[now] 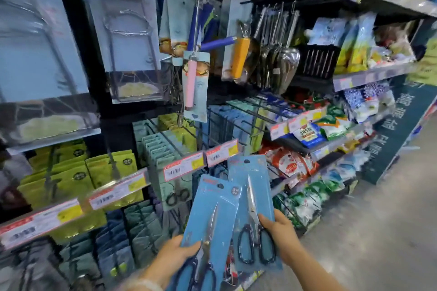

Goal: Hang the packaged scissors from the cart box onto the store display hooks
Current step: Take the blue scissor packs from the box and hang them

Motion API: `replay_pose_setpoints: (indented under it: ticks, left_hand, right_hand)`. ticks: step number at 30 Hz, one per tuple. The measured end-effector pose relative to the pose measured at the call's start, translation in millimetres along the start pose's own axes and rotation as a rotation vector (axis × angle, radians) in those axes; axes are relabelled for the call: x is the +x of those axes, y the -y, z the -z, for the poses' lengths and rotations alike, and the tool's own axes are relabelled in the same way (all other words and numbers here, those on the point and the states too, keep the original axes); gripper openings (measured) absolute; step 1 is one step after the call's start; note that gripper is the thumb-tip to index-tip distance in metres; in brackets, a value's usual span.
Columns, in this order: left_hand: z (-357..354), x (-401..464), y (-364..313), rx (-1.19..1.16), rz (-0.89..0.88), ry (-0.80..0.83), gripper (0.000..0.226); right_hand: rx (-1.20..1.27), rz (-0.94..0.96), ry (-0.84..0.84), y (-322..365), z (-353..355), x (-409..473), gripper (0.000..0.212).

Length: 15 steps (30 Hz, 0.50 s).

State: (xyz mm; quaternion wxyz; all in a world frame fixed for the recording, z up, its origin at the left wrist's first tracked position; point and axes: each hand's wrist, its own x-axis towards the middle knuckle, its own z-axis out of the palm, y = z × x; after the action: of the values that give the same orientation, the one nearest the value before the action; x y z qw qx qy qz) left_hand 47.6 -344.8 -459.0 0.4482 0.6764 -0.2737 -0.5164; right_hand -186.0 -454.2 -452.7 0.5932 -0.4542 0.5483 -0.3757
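Store shelving filled the background, its black pegboard hung with packaged kitchen tools. At the bottom of the view, the left hand (176, 254) was seen grasping one pack of scissors (210, 231) by its lower left edge, the thumb laid across the blue card near the handles. Just to its right, the right hand (282, 235) was clamped on a second pack of scissors (253, 210) at the card's right edge, the fingers curled onto the front beside the black handle loops. Both cards were held upright and tilted slightly, the left one overlapping the front of the right one. Directly above the two packs, red-and-white price tags (201, 164) were seen on the ends of the display hooks (238, 123), with teal and blue packets hung behind them. Up and to the left of the hands, green packets (111, 168) were racked behind further tags. Farther up, a pink-handled whisk (191, 80) and steel ladles (281, 54) hung. To the right, shelves of bagged goods (331, 130) ran along the aisle floor (378, 231).
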Motion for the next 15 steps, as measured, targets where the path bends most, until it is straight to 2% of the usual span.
replay_pose_setpoints:
  ticks: [4, 8, 10, 13, 15]
  left_hand:
    - [-28.8, 16.3, -3.7, -0.055, 0.057, -0.095, 0.011]
    - [-64.2, 23.4, -10.7, -0.074, 0.054, -0.226, 0.006]
    - [-79.2, 27.4, -12.4, -0.110, 0.042, -0.239, 0.013]
    - [-97.2, 27.9, -9.3, -0.180, 0.036, -0.278, 0.009]
    - [-105.3, 26.7, -11.0, -0.203, 0.035, -0.306, 0.016]
  right_hand:
    - [-0.031, 0.050, 0.186, 30.7, 17.4, 49.4, 0.014]
    - [-0.084, 0.067, 0.276, 46.2, 31.5, 97.8, 0.017]
    - [-0.132, 0.044, 0.302, 42.6, 36.7, 119.3, 0.017]
    - [-0.160, -0.020, 0.430, 27.9, 39.5, 142.5, 0.035]
    - [-0.172, -0.036, 0.474, 19.5, 38.8, 152.9, 0.043]
